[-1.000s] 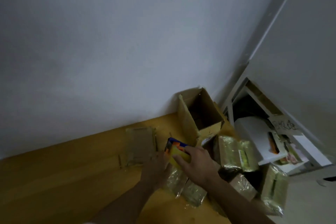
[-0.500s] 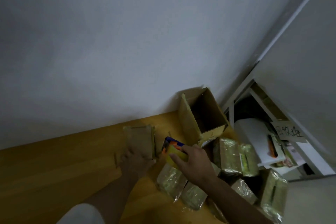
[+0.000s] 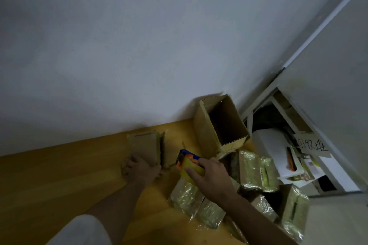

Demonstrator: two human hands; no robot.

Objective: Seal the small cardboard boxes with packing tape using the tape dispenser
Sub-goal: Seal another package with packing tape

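Hands at work on the wooden desk (image 3: 49, 175): my left hand (image 3: 142, 171) rests on the near end of a small cardboard box (image 3: 144, 148), fingers bent over its edge, while my right hand (image 3: 211, 177) grips the tape dispenser (image 3: 188, 162) just right of it. I judge the box's long axis runs away from me toward the wall, so the dispenser must cross leftward. Taped boxes (image 3: 256, 173) crowd the right, beside a larger open carton (image 3: 221, 123).

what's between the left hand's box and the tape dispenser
In the head view, only a narrow strip of bare wooden floor separates the small cardboard box under the left hand from the tape dispenser in the right hand.
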